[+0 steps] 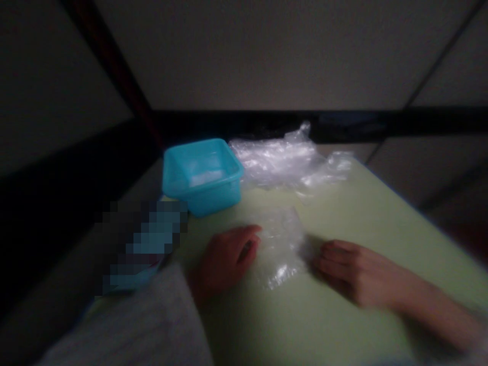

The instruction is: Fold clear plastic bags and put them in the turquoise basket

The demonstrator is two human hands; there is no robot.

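Observation:
A small clear plastic bag (282, 239) lies on the pale green tabletop, its surface wrinkled and shiny. On its left side my left hand (231, 254) is closed, thumb and forefinger pinched at the bag's edge. Just right of the bag my right hand (345, 269) is held low over the table, fingers curled and pressed together. Its fingertips are blurred and face downward, so anything in them is hidden. The picture is dim and soft throughout.
A turquoise plastic basin (215, 198) stands at the back left, with something pale and clear inside. Beside it, a heap of crumpled clear plastic bags (282, 160) lies along the table's far edge. A blurred-out light blue item (152, 244) is at the left edge. Panelled walls stand behind.

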